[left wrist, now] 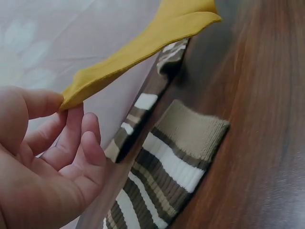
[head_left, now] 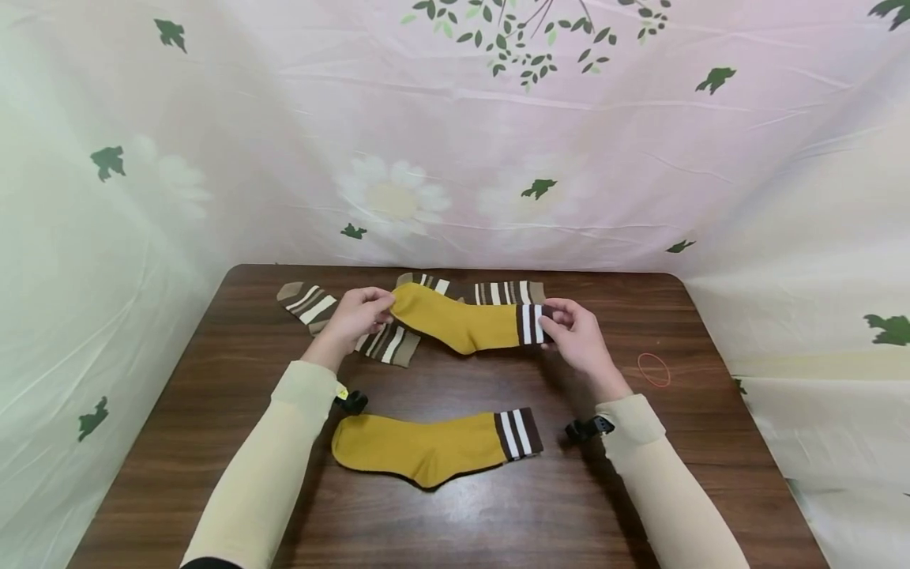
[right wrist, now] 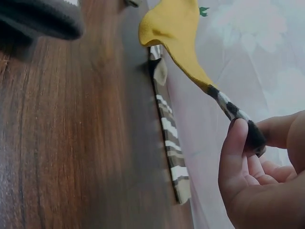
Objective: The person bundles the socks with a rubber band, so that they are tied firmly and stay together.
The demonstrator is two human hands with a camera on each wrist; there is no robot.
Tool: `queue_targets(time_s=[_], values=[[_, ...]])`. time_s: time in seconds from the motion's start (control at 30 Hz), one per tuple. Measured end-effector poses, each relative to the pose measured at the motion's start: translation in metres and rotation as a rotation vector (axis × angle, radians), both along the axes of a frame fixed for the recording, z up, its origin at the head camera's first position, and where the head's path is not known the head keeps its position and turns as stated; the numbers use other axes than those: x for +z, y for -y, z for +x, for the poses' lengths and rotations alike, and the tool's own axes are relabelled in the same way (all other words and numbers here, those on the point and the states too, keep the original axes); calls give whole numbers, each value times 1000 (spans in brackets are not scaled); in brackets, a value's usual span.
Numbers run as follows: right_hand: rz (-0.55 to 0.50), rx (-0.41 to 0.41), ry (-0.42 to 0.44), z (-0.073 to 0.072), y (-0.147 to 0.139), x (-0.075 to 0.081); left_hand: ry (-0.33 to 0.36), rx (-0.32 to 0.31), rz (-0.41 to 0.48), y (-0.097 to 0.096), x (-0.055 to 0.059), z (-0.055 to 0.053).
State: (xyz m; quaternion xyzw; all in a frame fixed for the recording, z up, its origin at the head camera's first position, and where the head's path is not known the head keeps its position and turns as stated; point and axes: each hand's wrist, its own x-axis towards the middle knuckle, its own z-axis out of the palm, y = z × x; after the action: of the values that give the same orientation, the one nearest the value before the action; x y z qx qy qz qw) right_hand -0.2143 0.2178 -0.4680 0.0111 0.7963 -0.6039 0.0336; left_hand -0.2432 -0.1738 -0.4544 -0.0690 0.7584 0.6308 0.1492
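Note:
A mustard-yellow sock (head_left: 462, 320) with a dark brown, white-striped cuff is stretched sideways between both hands, raised over the table. My left hand (head_left: 361, 314) pinches its toe between thumb and fingers, as the left wrist view shows up close. At the other end, my right hand (head_left: 577, 336) pinches the striped cuff (right wrist: 233, 109). Nearer to me, a matching yellow sock (head_left: 426, 446) lies flat, toe to the left and cuff to the right. Behind the held sock lie brown, white-striped socks (left wrist: 167, 167), partly covered by it and by my left hand.
A thin red rubber band (head_left: 654, 370) lies to the right on the dark wooden table (head_left: 711, 474). Pale printed fabric (head_left: 462, 158) hangs behind the table and along both sides. Dark straps with small devices (head_left: 590, 429) sit on both wrists.

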Motion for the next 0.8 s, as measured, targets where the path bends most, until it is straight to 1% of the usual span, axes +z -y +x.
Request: queue_targets(time_s=[0.17, 0.23, 0.37, 0.6, 0.7, 0.8], values=[[-21, 4, 13, 7, -3, 5, 23, -24, 26, 3, -1, 9], [-36, 6, 20, 10, -4, 6, 20, -37, 28, 4, -1, 14], [-66, 21, 31, 16, -9, 7, 3, -76, 23, 7, 2, 26], [-79, 45, 43, 27, -18, 4, -33, -180, 13, 15, 6, 45], [-71, 64, 46, 30, -21, 1, -48, -204, 16, 19, 7, 53], [-42, 87, 43, 34, -21, 1, -74, -215, 25, 23, 6, 61]])
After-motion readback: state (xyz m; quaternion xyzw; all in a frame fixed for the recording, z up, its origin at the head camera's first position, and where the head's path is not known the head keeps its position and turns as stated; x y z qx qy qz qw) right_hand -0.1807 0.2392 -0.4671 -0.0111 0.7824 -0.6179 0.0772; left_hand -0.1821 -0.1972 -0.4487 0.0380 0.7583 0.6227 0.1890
